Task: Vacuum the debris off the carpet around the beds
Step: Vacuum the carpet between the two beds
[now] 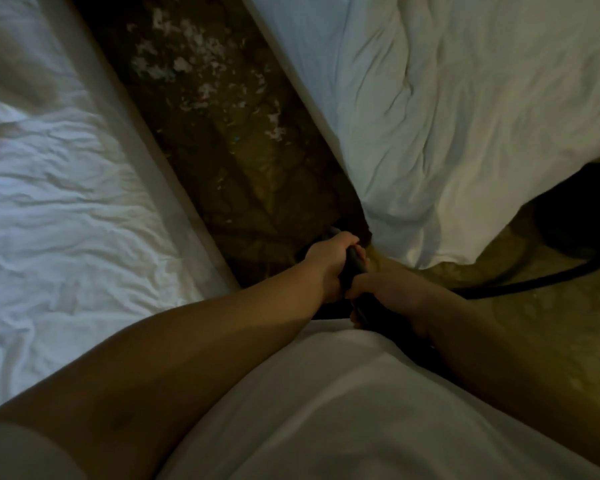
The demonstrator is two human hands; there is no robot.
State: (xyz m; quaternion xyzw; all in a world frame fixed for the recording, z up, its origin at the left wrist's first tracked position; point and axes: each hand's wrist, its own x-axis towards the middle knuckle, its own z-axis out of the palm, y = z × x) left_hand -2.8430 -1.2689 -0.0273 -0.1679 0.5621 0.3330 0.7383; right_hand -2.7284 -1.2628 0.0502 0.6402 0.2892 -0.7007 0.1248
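Note:
Both hands hold a black vacuum wand (354, 263) low in the middle of the view. My left hand (329, 261) grips its upper part, and my right hand (385, 292) grips it just below. A black hose (520, 287) runs from the wand off to the right across the floor. White paper scraps (187, 64) lie scattered on the dark patterned carpet (243, 161) in the narrow gap between the two beds. The wand's nozzle end is hidden in the shadow past my hands.
A bed with crumpled white sheets (66, 188) lines the left side of the gap. A second white bed (465, 116) lines the right, its corner near my hands. A dark round object (579, 216), perhaps the vacuum body, sits at the right.

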